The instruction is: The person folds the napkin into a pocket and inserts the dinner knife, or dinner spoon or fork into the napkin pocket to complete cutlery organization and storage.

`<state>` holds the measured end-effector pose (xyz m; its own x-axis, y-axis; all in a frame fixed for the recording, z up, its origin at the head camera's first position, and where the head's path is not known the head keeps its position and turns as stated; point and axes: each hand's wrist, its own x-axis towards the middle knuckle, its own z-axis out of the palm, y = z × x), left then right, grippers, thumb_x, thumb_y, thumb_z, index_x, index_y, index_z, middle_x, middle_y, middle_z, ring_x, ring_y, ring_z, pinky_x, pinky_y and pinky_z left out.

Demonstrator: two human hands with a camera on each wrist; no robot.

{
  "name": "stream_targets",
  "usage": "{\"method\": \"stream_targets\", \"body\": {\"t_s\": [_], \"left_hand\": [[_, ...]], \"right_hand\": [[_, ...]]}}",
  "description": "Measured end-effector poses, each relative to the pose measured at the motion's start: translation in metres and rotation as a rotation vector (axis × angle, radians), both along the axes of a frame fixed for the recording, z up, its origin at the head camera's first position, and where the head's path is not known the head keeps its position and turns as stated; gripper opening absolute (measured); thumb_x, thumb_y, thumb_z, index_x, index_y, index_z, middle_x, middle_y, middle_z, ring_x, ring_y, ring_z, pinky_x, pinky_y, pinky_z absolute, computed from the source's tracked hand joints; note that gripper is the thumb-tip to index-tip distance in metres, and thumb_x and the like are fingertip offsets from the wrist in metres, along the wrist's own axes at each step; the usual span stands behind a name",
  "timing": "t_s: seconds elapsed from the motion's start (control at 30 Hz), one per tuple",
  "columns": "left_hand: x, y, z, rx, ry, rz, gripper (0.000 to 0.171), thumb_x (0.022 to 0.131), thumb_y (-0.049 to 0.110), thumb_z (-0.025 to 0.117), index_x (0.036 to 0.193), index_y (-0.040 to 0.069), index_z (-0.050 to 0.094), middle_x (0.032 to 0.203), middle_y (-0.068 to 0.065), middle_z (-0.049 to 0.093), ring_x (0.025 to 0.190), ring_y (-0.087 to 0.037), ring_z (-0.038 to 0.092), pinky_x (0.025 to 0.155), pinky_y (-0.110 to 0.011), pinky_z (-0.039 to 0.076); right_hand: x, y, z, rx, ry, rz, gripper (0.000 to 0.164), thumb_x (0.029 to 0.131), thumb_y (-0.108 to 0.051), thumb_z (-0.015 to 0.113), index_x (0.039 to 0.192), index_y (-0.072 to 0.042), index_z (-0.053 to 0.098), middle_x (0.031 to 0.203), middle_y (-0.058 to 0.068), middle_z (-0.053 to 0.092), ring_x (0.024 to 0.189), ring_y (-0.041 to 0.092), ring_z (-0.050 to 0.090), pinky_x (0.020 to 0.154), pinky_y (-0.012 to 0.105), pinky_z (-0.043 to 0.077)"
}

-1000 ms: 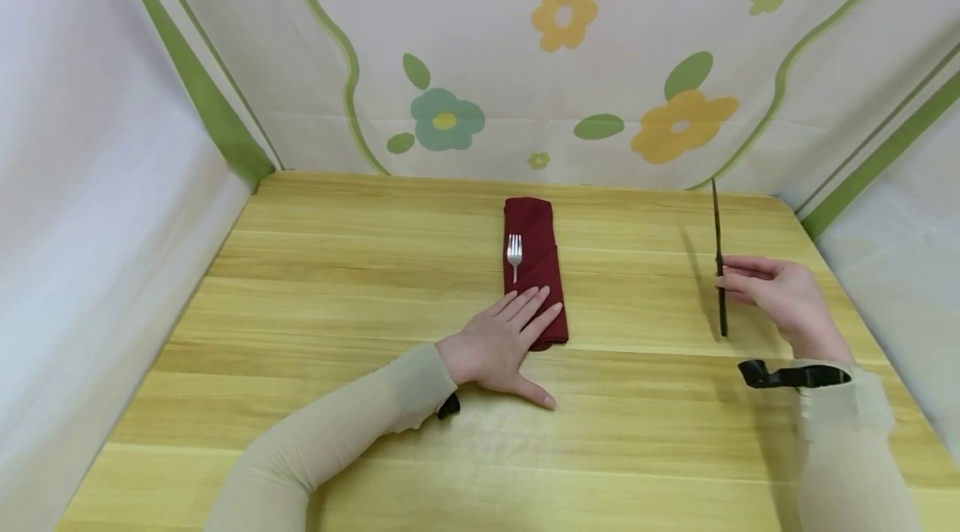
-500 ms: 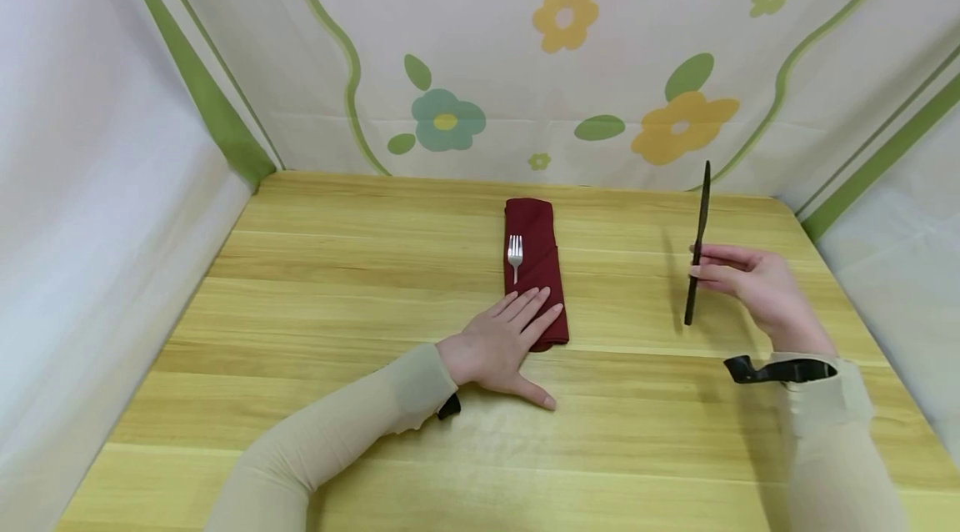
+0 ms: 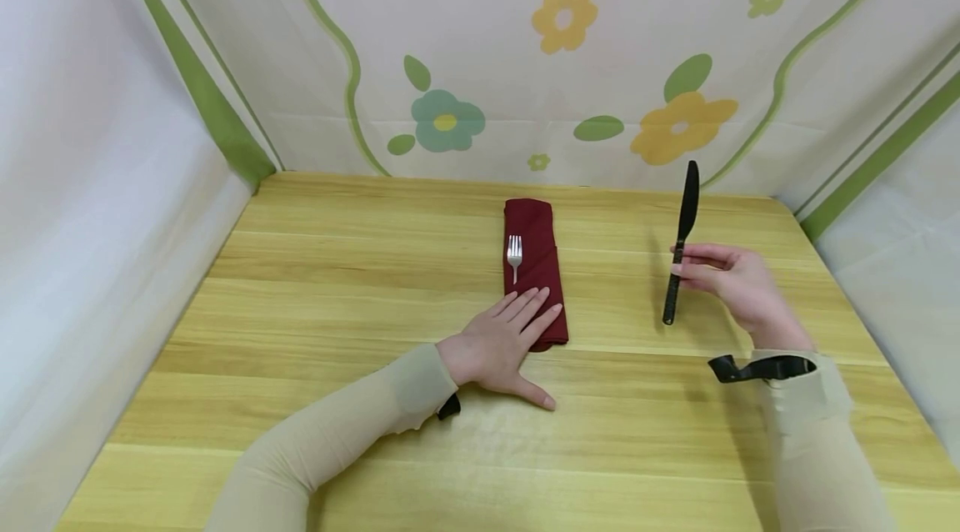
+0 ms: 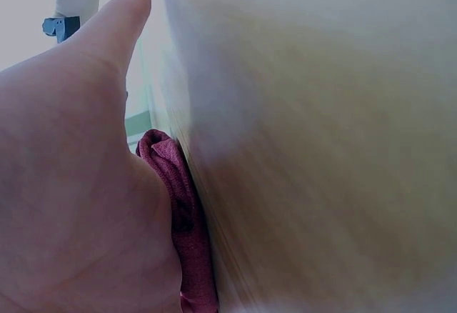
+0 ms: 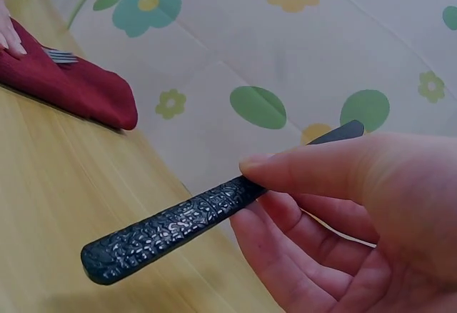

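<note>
A black table knife (image 3: pixel 679 242) is pinched between the thumb and fingers of my right hand (image 3: pixel 738 286), held above the table's right side with its blade pointing away. In the right wrist view the handle (image 5: pixel 171 234) shows a raised pattern. My left hand (image 3: pixel 498 348) rests on the near part of a folded dark red napkin (image 3: pixel 536 232), fingers straight and spread, thumb out over the wood. A silver fork (image 3: pixel 514 255) lies on the napkin's left side, its tines pointing away; the lower part of its handle is hidden under the left fingers.
The wooden table (image 3: pixel 337 265) fills the lower view. A white curtain (image 3: pixel 480 40) with printed flowers stands along its far edge, and white cloth (image 3: pixel 90 182) hangs at both sides. Black straps circle the wrists.
My right hand has moved left toward the napkin, carrying the knife, which has turned so its broad blade shows. The left hand, napkin and fork have stayed in place.
</note>
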<state>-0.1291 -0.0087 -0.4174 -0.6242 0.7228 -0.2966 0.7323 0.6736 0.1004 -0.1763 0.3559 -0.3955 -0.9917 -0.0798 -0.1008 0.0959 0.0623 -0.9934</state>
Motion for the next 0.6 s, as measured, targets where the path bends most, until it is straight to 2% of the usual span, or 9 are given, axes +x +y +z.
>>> {"method": "stream_targets", "body": {"t_s": [0.13,0.33,0.43,0.6], "left_hand": [[0.0,0.0,0.0,0.001,0.001,-0.001,0.128,0.075,0.095,0.045,0.165,0.017,-0.004,0.169,-0.008,-0.008,0.154,-0.022,-0.007,0.122,-0.036,-0.002],[0.0,0.0,-0.001,0.004,0.005,-0.003,0.128,0.075,0.095,0.045,0.165,0.017,-0.004,0.169,-0.008,-0.008,0.154,-0.022,-0.007,0.122,-0.037,-0.002],[0.0,0.0,-0.001,0.004,0.007,-0.003,0.128,0.075,0.095,0.045,0.165,0.017,-0.004,0.169,-0.009,-0.008,0.154,-0.022,-0.007,0.122,-0.037,-0.002],[0.0,0.001,-0.004,0.0,0.009,0.0,0.129,0.074,0.096,0.044,0.164,0.018,-0.005,0.169,-0.008,-0.009,0.154,-0.021,-0.008,0.122,-0.036,-0.003]], "right_hand": [[-0.002,-0.008,-0.002,0.006,0.004,0.014,0.026,0.09,0.0,0.077,0.115,-0.002,0.069,0.102,0.0,0.073,0.086,0.013,0.073,0.08,0.032,0.058],[-0.006,-0.02,-0.006,0.042,-0.005,0.04,0.044,0.091,-0.002,0.077,0.126,0.013,0.056,0.102,0.0,0.072,0.087,0.013,0.073,0.081,0.032,0.058],[-0.009,-0.028,-0.009,0.047,0.006,0.053,0.047,0.09,-0.001,0.077,0.127,0.016,0.053,0.102,0.001,0.07,0.086,0.013,0.073,0.081,0.033,0.058],[-0.014,-0.041,-0.011,0.044,0.031,0.073,0.042,0.09,0.0,0.077,0.123,0.015,0.056,0.101,0.003,0.071,0.085,0.013,0.073,0.081,0.034,0.058]]}}
